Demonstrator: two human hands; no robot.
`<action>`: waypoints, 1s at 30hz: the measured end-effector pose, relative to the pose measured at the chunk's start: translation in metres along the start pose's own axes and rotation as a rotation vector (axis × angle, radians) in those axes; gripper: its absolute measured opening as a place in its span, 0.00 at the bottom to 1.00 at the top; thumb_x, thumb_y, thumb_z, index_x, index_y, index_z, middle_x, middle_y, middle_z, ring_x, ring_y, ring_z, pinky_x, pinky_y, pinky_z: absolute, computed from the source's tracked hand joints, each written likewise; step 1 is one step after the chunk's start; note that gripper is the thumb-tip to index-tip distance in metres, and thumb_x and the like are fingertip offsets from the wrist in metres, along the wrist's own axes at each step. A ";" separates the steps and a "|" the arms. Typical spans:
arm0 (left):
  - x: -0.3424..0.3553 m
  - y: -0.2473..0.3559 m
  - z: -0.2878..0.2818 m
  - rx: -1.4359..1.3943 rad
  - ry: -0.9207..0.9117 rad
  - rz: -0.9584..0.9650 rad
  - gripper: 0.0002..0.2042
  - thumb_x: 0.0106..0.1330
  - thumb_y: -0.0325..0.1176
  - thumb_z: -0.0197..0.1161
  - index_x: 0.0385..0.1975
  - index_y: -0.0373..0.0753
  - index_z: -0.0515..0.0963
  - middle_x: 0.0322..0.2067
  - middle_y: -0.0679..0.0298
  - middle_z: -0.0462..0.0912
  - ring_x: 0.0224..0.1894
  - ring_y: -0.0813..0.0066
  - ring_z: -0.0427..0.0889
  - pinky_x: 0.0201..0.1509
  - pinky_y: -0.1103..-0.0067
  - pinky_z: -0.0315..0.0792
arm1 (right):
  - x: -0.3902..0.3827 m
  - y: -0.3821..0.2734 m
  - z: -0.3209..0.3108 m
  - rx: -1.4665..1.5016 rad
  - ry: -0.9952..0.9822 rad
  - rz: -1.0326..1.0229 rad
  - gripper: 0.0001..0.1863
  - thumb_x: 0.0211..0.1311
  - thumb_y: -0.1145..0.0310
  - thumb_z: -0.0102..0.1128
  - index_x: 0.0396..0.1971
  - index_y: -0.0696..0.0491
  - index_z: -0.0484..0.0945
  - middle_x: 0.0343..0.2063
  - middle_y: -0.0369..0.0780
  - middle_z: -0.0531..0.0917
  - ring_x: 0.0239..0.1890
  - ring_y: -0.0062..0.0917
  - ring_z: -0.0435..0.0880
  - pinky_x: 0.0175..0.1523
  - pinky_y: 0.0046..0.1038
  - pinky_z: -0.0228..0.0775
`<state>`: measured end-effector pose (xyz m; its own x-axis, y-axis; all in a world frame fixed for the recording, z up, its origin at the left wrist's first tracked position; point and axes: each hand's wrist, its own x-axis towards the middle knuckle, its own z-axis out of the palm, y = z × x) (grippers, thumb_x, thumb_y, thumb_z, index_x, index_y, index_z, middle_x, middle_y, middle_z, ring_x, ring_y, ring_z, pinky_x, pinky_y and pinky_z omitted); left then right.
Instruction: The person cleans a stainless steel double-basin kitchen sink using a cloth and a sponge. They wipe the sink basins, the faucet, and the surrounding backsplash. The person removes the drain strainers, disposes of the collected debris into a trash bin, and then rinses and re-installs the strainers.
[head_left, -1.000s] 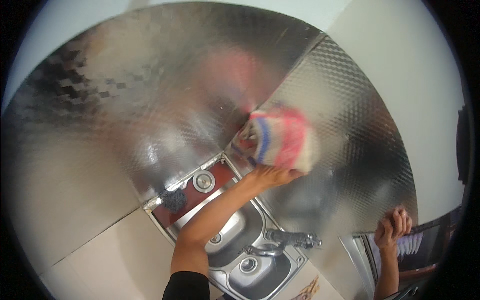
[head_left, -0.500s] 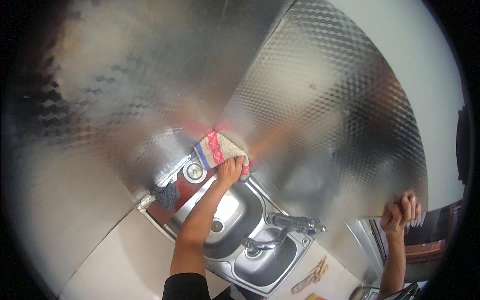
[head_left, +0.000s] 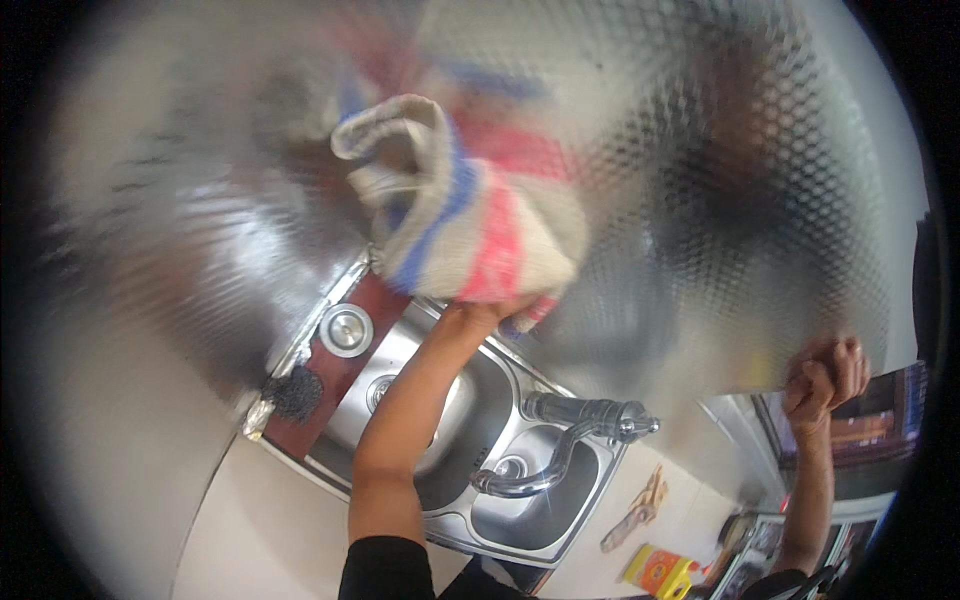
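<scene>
One striped cloth [head_left: 497, 238], more billowed than moments ago, left hand's grip [head_left: 497, 309] clamped on it, right hand's grip [head_left: 826, 378] unclear.

Tiled ctr [head_left: 260, 520] w/ yellow btl [head_left: 658, 572]; red-brn ledge [head_left: 340, 375] w/ metal strainer [head_left: 347, 330], dk scrubber [head_left: 296, 393]

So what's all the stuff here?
striped towel: one, cream, blue, pink, upper middle
embossed wall lining: one, silver, upper half
double-bowl sink: one, silver, lower middle
faucet: one, chrome, on sink
strainer basket: one, silver, on ledge
scouring pad: one, dark grey, on ledge
ledge: one, reddish, beside sink
container: one, yellow, lower right
unclear item: one, brown, near container
countertop: one, beige, around sink
distant clutter: count unclear, mixed, lower right
left hand: one, black-sleeved, on towel
right hand: one, dark-sleeved, right
</scene>
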<state>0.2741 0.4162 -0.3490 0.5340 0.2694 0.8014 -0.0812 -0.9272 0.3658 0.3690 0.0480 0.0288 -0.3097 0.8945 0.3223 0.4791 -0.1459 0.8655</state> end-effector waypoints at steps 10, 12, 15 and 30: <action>-0.214 0.058 0.104 0.069 -0.744 -0.102 0.25 0.71 0.47 0.51 0.65 0.43 0.69 0.64 0.57 0.70 0.68 0.63 0.66 0.74 0.64 0.58 | 0.005 0.008 0.004 -0.035 -0.006 -0.040 0.09 0.72 0.70 0.49 0.49 0.46 0.72 0.60 0.45 0.71 0.65 0.45 0.70 0.69 0.47 0.57; -0.198 0.029 0.095 -0.175 -0.741 -0.153 0.28 0.70 0.48 0.52 0.68 0.45 0.67 0.70 0.59 0.65 0.73 0.65 0.61 0.77 0.65 0.53 | 0.003 0.011 -0.001 -0.036 -0.019 -0.054 0.09 0.72 0.69 0.49 0.49 0.46 0.72 0.61 0.45 0.71 0.65 0.46 0.70 0.70 0.47 0.57; -0.136 -0.004 0.070 -0.262 -0.779 -0.156 0.27 0.71 0.47 0.52 0.68 0.45 0.68 0.70 0.59 0.65 0.73 0.66 0.61 0.77 0.66 0.54 | -0.017 0.013 -0.004 -0.018 -0.047 -0.051 0.10 0.73 0.69 0.49 0.50 0.46 0.73 0.61 0.45 0.71 0.65 0.47 0.70 0.70 0.47 0.58; -0.030 0.075 0.008 -0.248 -1.032 0.114 0.24 0.73 0.42 0.53 0.67 0.45 0.69 0.69 0.61 0.68 0.72 0.68 0.64 0.75 0.71 0.58 | -0.020 0.018 -0.001 -0.055 -0.085 0.010 0.07 0.69 0.70 0.52 0.45 0.46 0.72 0.58 0.47 0.74 0.59 0.46 0.75 0.63 0.47 0.60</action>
<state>0.2584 0.3363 -0.3493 0.9573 -0.2742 0.0912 -0.2826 -0.8230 0.4928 0.3829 0.0274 0.0382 -0.2333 0.9253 0.2991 0.4349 -0.1758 0.8832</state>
